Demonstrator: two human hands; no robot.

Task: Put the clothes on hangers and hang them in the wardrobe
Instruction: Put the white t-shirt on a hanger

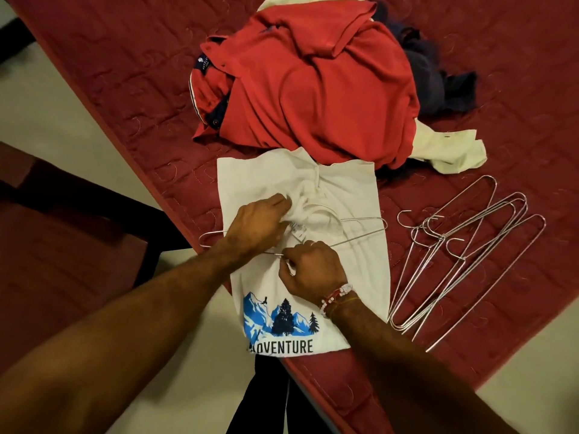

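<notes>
A white T-shirt with a blue mountain print and the word ADVENTURE lies flat on the red bed. A wire hanger lies across it near the collar, its ends sticking out on both sides. My left hand presses on the shirt at the collar, fingers reaching into the fabric. My right hand pinches the hanger's wire near its middle. Above the shirt sits a heap of clothes topped by a red polo shirt.
Several spare wire hangers lie in a loose pile on the bed to the right of the shirt. Dark blue and cream garments stick out from under the red shirt. A dark wooden chair stands left of the bed edge.
</notes>
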